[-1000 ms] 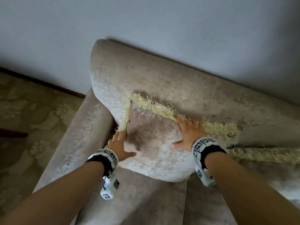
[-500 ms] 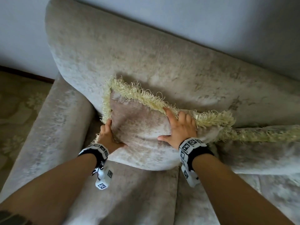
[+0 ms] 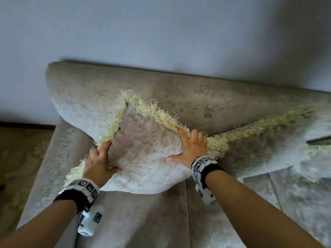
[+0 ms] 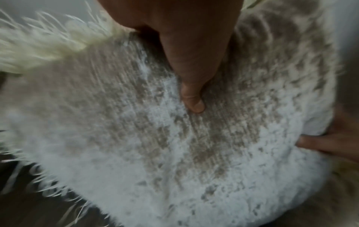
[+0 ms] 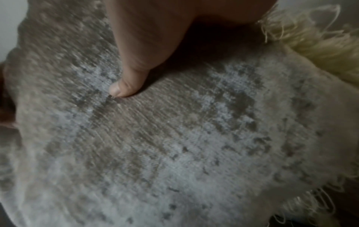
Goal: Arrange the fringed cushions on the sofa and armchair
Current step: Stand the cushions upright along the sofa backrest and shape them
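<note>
A fringed cushion [image 3: 143, 154] stood tilted on the sofa [image 3: 179, 93] seat, its top corner leaning against the backrest near the left armrest [image 3: 44, 154]. The left hand [image 3: 98, 163] grasped the cushion's left edge, fingers curled round the fringe [image 3: 111, 127] and the thumb [image 4: 192, 98] pressed into the front fabric. The right hand [image 3: 193, 147] lay against the cushion's upper right edge with fingers straight and spread, its thumb [image 5: 124, 87] pushing into the face, holding rather than clenching. A second fringed cushion [image 3: 268, 151] lay just beside it to the right, their fringes touching. A pale wall [image 3: 161, 33] rose behind the sofa, and a patterned carpet [image 3: 19, 158] showed at the left.
</note>
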Demonstrator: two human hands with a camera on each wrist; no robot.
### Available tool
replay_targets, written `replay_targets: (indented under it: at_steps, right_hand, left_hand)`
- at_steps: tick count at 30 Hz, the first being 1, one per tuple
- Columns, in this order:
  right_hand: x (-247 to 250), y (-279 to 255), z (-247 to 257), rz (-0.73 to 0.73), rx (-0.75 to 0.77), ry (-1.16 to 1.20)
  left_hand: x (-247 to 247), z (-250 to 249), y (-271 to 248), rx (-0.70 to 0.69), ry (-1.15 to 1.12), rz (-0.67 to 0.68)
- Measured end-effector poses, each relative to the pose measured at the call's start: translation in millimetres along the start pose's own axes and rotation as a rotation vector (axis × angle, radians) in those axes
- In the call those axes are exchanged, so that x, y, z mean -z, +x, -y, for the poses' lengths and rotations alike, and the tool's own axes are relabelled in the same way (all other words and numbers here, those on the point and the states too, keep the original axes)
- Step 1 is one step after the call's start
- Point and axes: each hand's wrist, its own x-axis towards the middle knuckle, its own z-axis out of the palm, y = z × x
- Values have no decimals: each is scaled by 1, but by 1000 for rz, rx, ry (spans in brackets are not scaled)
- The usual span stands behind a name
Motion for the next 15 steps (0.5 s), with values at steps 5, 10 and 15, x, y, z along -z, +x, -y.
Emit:
replay_targets:
  at_steps: [5, 10, 15]
  right_hand:
    - [3, 3, -20, 44, -110, 144]
    - [-27, 21, -23, 5, -145, 256]
    - [-68, 43, -18, 14, -152, 251]
  left_hand:
    - [46, -46, 22, -121, 237, -37]
    - [39, -48, 47, -135, 338, -21]
    - [15, -29, 67, -98, 392, -51]
